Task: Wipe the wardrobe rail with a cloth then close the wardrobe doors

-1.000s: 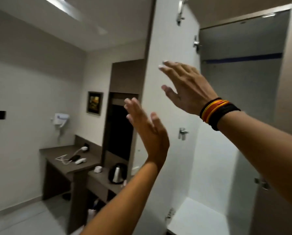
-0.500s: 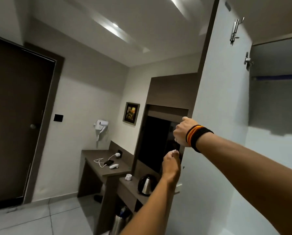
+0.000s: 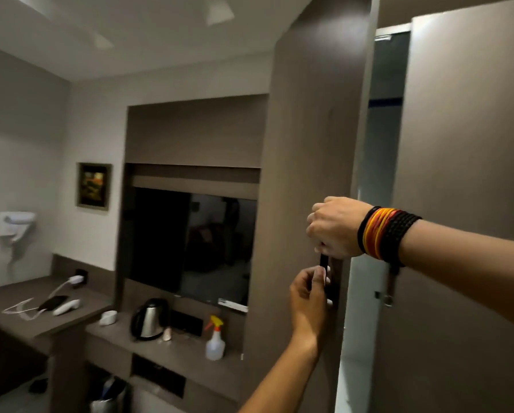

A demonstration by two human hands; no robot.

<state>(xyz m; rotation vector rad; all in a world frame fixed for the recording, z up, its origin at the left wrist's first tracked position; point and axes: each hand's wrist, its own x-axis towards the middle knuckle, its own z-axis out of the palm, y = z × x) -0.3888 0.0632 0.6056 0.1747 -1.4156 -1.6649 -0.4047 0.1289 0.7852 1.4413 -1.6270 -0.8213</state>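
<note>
At the wardrobe front, centre-right of view: both hands are gripping the dark vertical handle on the left wardrobe door. Right hand is sitting on top, fist closed round the upper part of the handle, knuckles facing camera; wrist is wearing stacked black, orange and yellow bands. Left hand is sitting just below, fingers curled shut round the lower part of the handle, thumb lying along its front. A short bare stretch of handle is showing betw. the two hands.

Left door is standing nearly flush w/ the cabinet front, brown outer face toward camera. Right wardrobe door is also showing its brown face. A narrow gap is remaining betw. the doors; pale interior is showing through it, w/ a dark blue strip crossing high up, poss. the rail, cannot confirm. No cloth in either hand.

Left of wardrobe: TV is hanging in a recess; kettle and spray bottle are standing on the counter below. Hair dryer is hanging on the far-left wall.
</note>
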